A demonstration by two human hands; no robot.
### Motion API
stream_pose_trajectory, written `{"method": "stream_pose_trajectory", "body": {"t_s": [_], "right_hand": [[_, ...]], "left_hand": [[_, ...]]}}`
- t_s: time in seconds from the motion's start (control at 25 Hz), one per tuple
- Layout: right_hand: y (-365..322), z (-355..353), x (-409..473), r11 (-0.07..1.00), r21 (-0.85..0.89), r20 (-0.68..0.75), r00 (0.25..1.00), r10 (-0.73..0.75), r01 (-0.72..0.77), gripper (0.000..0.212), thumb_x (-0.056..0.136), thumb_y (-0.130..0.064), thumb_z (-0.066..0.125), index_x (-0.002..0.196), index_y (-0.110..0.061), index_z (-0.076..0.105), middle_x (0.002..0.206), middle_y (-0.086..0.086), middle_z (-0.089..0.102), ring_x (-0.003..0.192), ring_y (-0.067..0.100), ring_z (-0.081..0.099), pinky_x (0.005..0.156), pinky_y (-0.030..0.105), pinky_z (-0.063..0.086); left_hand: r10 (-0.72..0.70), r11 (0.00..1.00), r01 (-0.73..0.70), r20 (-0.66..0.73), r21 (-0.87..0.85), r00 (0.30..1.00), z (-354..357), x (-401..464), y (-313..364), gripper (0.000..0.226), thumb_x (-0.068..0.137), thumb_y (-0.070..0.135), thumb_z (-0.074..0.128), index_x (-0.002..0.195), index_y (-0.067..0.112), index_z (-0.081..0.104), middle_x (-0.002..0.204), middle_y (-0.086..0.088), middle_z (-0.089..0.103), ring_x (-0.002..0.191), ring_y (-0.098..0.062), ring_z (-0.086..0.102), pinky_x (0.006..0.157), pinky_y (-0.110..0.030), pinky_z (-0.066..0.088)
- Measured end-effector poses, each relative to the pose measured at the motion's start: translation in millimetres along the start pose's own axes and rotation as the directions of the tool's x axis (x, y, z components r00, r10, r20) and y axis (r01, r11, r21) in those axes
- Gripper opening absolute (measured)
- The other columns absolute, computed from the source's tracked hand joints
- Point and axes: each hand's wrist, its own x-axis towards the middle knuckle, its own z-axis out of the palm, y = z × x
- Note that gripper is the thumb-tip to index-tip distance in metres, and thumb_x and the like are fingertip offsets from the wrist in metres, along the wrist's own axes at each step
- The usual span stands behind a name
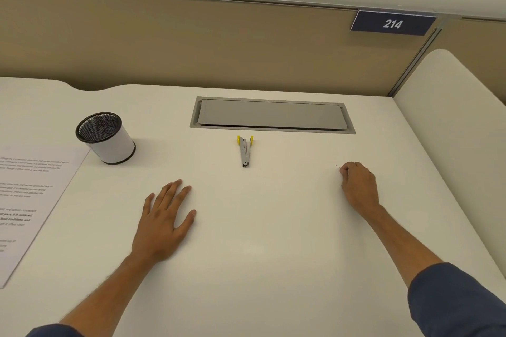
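A grey staple remover [245, 151] with yellow tabs lies on the white desk [260, 227], just in front of the cable hatch. My left hand [164, 221] rests flat on the desk with fingers straight, below and left of the remover. Far to the remover's right, my right hand [358, 183] sits with its fingers curled under and the fingertips down on the desk. Whether those fingers pinch anything is hidden. A tiny dark speck [336, 165] lies on the desk just left of the fingertips.
A black mesh pen cup [106, 139] with a white wrap stands at the left. A printed sheet [30, 200] lies at the left edge. A grey hatch lid [271, 115] is set into the desk at the back. A beige partition carries a "214" sign [393, 23].
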Motion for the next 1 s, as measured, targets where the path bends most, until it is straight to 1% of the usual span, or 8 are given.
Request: {"method": "stream_pose_trajectory", "body": {"t_s": [0.28, 0.36, 0.44, 0.48, 0.56, 0.64, 0.72, 1.0], "right_hand": [[-3.5, 7.1, -2.5, 0.999, -0.034, 0.017, 1.000, 0.017, -0.017, 0.012, 0.094, 0.003, 0.047, 0.093, 0.005, 0.058, 0.092, 0.023, 0.061, 0.083, 0.040, 0.056, 0.072, 0.040, 0.039], [-3.3, 2.9, 0.2, 0.996, 0.060, 0.050, 0.996, 0.069, -0.072, 0.013, 0.094, 0.002, 0.047, 0.094, 0.002, 0.060, 0.095, 0.016, 0.062, 0.088, 0.035, 0.057, 0.075, 0.037, 0.038], [-2.4, -6.8, 6.6, 0.937, 0.255, 0.111, 0.970, 0.216, -0.238, 0.017, 0.093, 0.000, 0.048, 0.093, -0.001, 0.065, 0.093, 0.007, 0.064, 0.086, 0.026, 0.058, 0.077, 0.030, 0.039], [-1.9, -11.9, 9.8, 0.868, 0.370, 0.161, 0.943, 0.292, -0.332, 0.017, 0.093, -0.002, 0.051, 0.092, -0.002, 0.067, 0.090, 0.006, 0.065, 0.082, 0.023, 0.057, 0.077, 0.029, 0.040], [-5.0, -23.2, 12.0, 0.639, 0.599, 0.298, 0.875, 0.381, -0.482, 0.014, 0.094, -0.007, 0.057, 0.090, -0.003, 0.069, 0.078, 0.005, 0.063, 0.069, 0.017, 0.052, 0.070, 0.030, 0.043], [-16.1, -35.1, 8.9, 0.365, 0.742, 0.449, 0.821, 0.352, -0.563, 0.012, 0.094, -0.009, 0.059, 0.093, -0.001, 0.068, 0.075, 0.004, 0.058, 0.066, 0.013, 0.050, 0.062, 0.022, 0.048], [-35.4, -43.7, 6.6, 0.175, 0.788, 0.548, 0.802, 0.238, -0.591, 0.009, 0.094, -0.010, 0.059, 0.091, -0.005, 0.066, 0.079, 0.003, 0.058, 0.070, 0.011, 0.053, 0.059, 0.016, 0.050], [-134.7, -46.4, 5.9, -0.100, 0.788, 0.597, 0.794, -0.119, -0.607, 0.010, 0.095, -0.010, 0.054, 0.089, -0.007, 0.061, 0.081, 0.002, 0.056, 0.069, 0.008, 0.053, 0.058, 0.016, 0.047]], "left_hand": [[0.000, 1.000, 0.000, 0.014, 0.001, 1.000, -0.6, -0.8, -0.6, 0.065, 0.093, 0.059, 0.024, 0.151, 0.030, 0.032, 0.161, 0.007, 0.023, 0.149, -0.011, 0.016, 0.121, -0.039, 0.007], [-0.003, 1.000, 0.003, 0.025, 0.001, 1.000, -0.6, -1.3, -0.7, 0.066, 0.093, 0.060, 0.022, 0.152, 0.031, 0.030, 0.161, 0.008, 0.021, 0.149, -0.010, 0.014, 0.121, -0.038, 0.005], [0.000, 1.000, 0.000, 0.048, -0.005, 0.999, -0.7, -0.1, -1.2, 0.068, 0.092, 0.061, 0.020, 0.153, 0.031, 0.028, 0.162, 0.009, 0.018, 0.150, -0.009, 0.011, 0.121, -0.037, 0.002], [0.001, 1.000, 0.000, 0.063, -0.014, 0.998, -1.3, 0.6, -2.6, 0.069, 0.092, 0.063, 0.019, 0.153, 0.032, 0.026, 0.162, 0.010, 0.016, 0.150, -0.008, 0.009, 0.121, -0.037, 0.001], [0.008, 1.000, -0.006, 0.100, -0.023, 0.995, -4.4, 2.1, -7.3, 0.071, 0.090, 0.066, 0.016, 0.154, 0.034, 0.022, 0.163, 0.012, 0.012, 0.150, -0.006, 0.005, 0.121, -0.036, -0.002], [0.033, 0.999, -0.036, 0.132, 0.019, 0.991, -7.9, 3.9, -12.1, 0.072, 0.090, 0.069, 0.013, 0.154, 0.038, 0.019, 0.163, 0.013, 0.009, 0.150, -0.005, 0.003, 0.121, -0.038, -0.005], [0.042, 0.997, -0.051, 0.146, 0.056, 0.988, -12.2, 6.3, -18.2, 0.071, 0.090, 0.072, 0.011, 0.153, 0.040, 0.018, 0.163, 0.013, 0.006, 0.150, -0.007, 0.003, 0.121, -0.041, -0.006], [0.003, 0.996, -0.018, 0.166, 0.089, 0.986, -25.9, 6.9, -41.3, 0.070, 0.088, 0.075, 0.009, 0.152, 0.047, 0.010, 0.164, 0.015, 0.000, 0.150, -0.006, -0.001, 0.121, -0.043, -0.005]]}}
